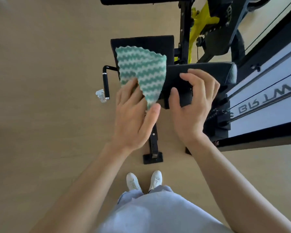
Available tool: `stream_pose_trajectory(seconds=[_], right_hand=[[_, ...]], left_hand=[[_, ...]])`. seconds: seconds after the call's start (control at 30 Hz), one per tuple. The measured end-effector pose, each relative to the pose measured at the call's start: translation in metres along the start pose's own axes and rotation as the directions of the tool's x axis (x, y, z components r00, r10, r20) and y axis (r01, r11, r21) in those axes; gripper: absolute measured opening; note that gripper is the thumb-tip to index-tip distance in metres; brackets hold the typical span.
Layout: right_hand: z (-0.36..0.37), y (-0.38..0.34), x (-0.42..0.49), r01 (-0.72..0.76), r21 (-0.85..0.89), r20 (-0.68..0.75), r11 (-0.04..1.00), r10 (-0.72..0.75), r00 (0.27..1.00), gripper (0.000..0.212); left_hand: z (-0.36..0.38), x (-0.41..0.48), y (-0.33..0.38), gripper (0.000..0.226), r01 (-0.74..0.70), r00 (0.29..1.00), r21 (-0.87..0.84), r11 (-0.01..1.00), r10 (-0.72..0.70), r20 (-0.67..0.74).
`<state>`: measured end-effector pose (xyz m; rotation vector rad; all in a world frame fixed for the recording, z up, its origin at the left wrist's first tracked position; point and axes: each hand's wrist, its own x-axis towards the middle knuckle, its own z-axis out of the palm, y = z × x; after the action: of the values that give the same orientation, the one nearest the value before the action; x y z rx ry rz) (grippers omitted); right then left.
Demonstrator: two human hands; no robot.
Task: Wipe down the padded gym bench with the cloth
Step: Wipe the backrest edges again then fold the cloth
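Note:
A green and white zigzag cloth (141, 73) hangs spread over the black padded bench seat (158, 44). My left hand (134, 115) pinches the cloth's lower corner between thumb and fingers. My right hand (190, 105) hovers with loosely curled fingers over the near end of a second black pad (208, 71) that lies crosswise to the right; it holds nothing. The bench's black metal leg and foot plate (152, 157) stand on the floor below my hands.
A black handle bar (106, 81) sticks out left of the seat, with a small clear object (101, 95) beside it. A yellow-framed bike (205, 19) and a machine frame with cables (267, 98) crowd the right. Tan floor lies to the left. My white shoes (143, 181) stand before the bench.

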<state>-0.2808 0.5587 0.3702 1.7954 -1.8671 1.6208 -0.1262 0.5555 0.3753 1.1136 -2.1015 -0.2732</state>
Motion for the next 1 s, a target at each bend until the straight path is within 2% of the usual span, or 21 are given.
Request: stream_pose_trajectory(seconds=[0.07, 0.13, 0.2, 0.27, 0.33, 0.4, 0.5, 0.57, 0.63, 0.7, 0.73, 0.77, 0.8, 0.87, 0.9, 0.97, 1.0], right_hand=[[0.006, 0.01, 0.01, 0.016, -0.027, 0.041, 1.0, -0.015, 0.999, 0.029], [0.012, 0.02, 0.012, 0.003, -0.076, 0.081, 0.997, 0.003, 0.997, 0.034], [0.015, 0.026, 0.012, 0.014, -0.13, 0.098, 0.991, -0.001, 0.995, 0.035], [0.017, 0.026, 0.012, 0.001, -0.151, 0.081, 0.988, 0.012, 0.997, 0.034], [0.019, 0.02, 0.014, -0.046, -0.162, 0.053, 0.986, 0.055, 0.997, 0.032], [0.025, 0.01, 0.014, -0.083, -0.197, 0.043, 0.977, 0.093, 0.995, 0.032], [0.04, -0.008, 0.008, -0.095, -0.261, 0.053, 0.961, 0.112, 0.992, 0.036], [0.051, -0.021, 0.001, -0.105, -0.278, 0.052, 0.955, 0.124, 0.991, 0.038], [0.062, -0.034, -0.004, -0.126, -0.301, 0.03, 0.945, 0.141, 0.99, 0.04], [0.074, -0.046, -0.007, -0.157, -0.323, -0.015, 0.933, 0.161, 0.987, 0.04], [0.08, -0.051, -0.008, -0.175, -0.334, -0.038, 0.926, 0.172, 0.984, 0.041], [0.085, -0.056, -0.01, -0.19, -0.344, -0.055, 0.919, 0.182, 0.982, 0.041], [0.09, -0.06, -0.013, -0.203, -0.354, -0.074, 0.913, 0.189, 0.979, 0.041], [0.1, -0.068, -0.016, -0.232, -0.38, -0.115, 0.896, 0.203, 0.972, 0.042], [0.106, -0.072, -0.018, -0.254, -0.385, -0.132, 0.887, 0.22, 0.967, 0.043], [0.115, -0.08, -0.022, -0.299, -0.396, -0.159, 0.868, 0.256, 0.954, 0.046], [0.12, -0.081, -0.023, -0.311, -0.401, -0.174, 0.862, 0.262, 0.949, 0.047]], left_hand=[[0.004, 0.01, -0.005, 0.061, -0.102, 0.989, 0.22, 0.97, 0.076, 0.125], [0.006, 0.018, -0.014, 0.054, -0.174, 0.977, 0.364, 0.915, 0.115, 0.179], [0.005, 0.021, -0.025, 0.046, -0.187, 0.979, 0.445, 0.876, 0.129, 0.159], [0.004, 0.016, -0.038, 0.039, -0.141, 0.99, 0.469, 0.872, 0.119, 0.076], [0.004, 0.01, -0.049, 0.035, -0.048, 0.998, 0.392, 0.919, 0.059, -0.017], [0.001, 0.007, -0.057, 0.038, 0.024, 0.997, 0.235, 0.972, -0.008, -0.071], [0.003, 0.005, -0.072, 0.045, 0.17, 0.982, -0.019, 0.985, -0.172, -0.079], [0.009, -0.004, -0.09, 0.037, 0.351, 0.935, -0.246, 0.904, -0.354, 0.031], [0.016, -0.011, -0.118, 0.028, 0.534, 0.845, -0.39, 0.75, -0.466, 0.262], [0.024, -0.013, -0.141, 0.027, 0.692, 0.716, -0.4, 0.601, -0.502, 0.485], [0.027, -0.013, -0.149, 0.026, 0.733, 0.672, -0.396, 0.553, -0.495, 0.552], [0.029, -0.012, -0.156, 0.027, 0.745, 0.653, -0.379, 0.548, -0.484, 0.583], [0.03, -0.011, -0.159, 0.033, 0.716, 0.678, -0.376, 0.589, -0.455, 0.578], [0.029, -0.009, -0.155, 0.055, 0.548, 0.793, -0.401, 0.734, -0.305, 0.527], [0.028, -0.008, -0.149, 0.053, 0.495, 0.829, -0.442, 0.748, -0.254, 0.499], [0.021, -0.007, -0.134, 0.035, 0.373, 0.908, -0.553, 0.745, -0.171, 0.382], [0.015, -0.005, -0.126, 0.041, 0.324, 0.929, -0.597, 0.734, -0.13, 0.345]])
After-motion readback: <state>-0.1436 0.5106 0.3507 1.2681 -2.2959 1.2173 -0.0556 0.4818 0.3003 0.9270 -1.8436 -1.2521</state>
